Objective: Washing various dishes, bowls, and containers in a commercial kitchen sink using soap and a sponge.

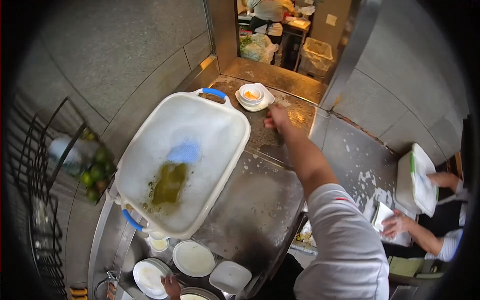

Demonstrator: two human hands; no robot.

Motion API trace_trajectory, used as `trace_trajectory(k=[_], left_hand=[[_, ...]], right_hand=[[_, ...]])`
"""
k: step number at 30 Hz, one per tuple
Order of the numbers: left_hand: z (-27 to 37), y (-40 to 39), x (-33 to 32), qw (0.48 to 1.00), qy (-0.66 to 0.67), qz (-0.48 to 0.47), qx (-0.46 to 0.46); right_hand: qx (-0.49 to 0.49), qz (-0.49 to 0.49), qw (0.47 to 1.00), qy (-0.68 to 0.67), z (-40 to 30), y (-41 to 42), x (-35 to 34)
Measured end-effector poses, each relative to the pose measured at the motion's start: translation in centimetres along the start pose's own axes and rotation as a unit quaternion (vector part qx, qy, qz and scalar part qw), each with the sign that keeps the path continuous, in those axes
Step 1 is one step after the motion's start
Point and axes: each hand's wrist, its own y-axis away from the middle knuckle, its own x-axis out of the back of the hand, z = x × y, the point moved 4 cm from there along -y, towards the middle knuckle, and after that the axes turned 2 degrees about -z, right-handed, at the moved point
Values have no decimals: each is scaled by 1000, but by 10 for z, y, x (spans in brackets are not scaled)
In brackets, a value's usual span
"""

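My right hand [276, 119] reaches over the wet stone ledge, its fingers at the near edge of a small white dish [267, 98]. White bowls [251, 92] are nested on that dish, with something orange inside. Whether the fingers grip the dish, I cannot tell. At the bottom, my left hand [171, 287] is at the rim of a stack of white plates [151, 276]; its hold on them is unclear. Between the hands stands a big white tub [240, 150] with blue handles, full of suds, with a blue cloth [183, 150] and a greenish-brown patch in it.
A round white plate [194, 258] and a rectangular white dish [230, 277] lie below the steel counter [255, 202]. At right, a co-worker's hands [399, 224] are at a white dish and a second sudsy tub [407, 180]. A black wire rack [52, 150] lines the left wall.
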Motion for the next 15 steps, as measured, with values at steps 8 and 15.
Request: trace_trajectory(k=[8, 15], left_hand=[[200, 76, 43, 947, 319, -16, 34], [521, 46, 5, 849, 420, -268, -176]], right_hand=[[-18, -68, 997, 39, 5, -35, 23], [-98, -119, 988, 13, 71, 151, 87]])
